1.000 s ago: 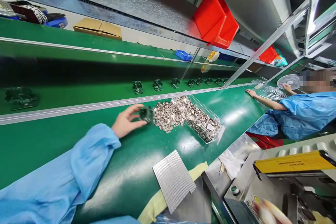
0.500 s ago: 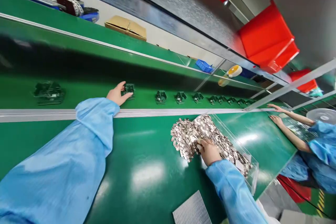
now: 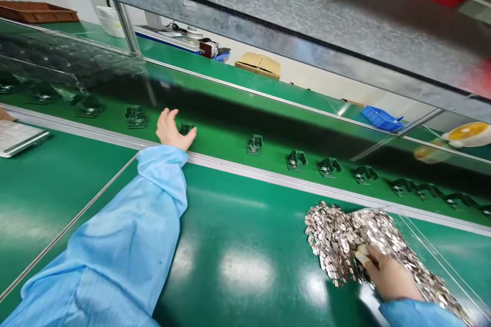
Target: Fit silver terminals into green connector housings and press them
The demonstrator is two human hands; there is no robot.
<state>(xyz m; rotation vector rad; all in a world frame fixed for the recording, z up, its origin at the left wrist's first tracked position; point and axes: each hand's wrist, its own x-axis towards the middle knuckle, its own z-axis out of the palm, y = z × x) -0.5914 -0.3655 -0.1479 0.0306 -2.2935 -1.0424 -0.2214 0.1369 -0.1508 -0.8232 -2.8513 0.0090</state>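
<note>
My left hand (image 3: 174,130) reaches over the green belt, fingers and thumb spread apart. A small green circuit board assembly (image 3: 186,129) lies just past it, partly hidden by the thumb; I cannot tell whether they touch. Other circuit boards sit in a row along the belt, one to the left (image 3: 136,116) and one to the right (image 3: 255,144). My right hand (image 3: 395,273), with pale covers on its fingertips, is at a heap of small shiny metal pieces (image 3: 333,237). Its thumb and finger are pinched together; what lies between them is hidden.
A metal rail (image 3: 245,172) separates the belt from the green worktop (image 3: 226,225). A grey beam (image 3: 268,25) crosses overhead. On the far shelf are a cardboard box (image 3: 259,65), a blue tray (image 3: 381,118) and a brown tray (image 3: 36,12). A white slab-like item (image 3: 23,138) lies at left.
The view has swung left. My left hand has left one circuit board, now to its right, and moved to another further left. My right hand stays at the metal pieces.
</note>
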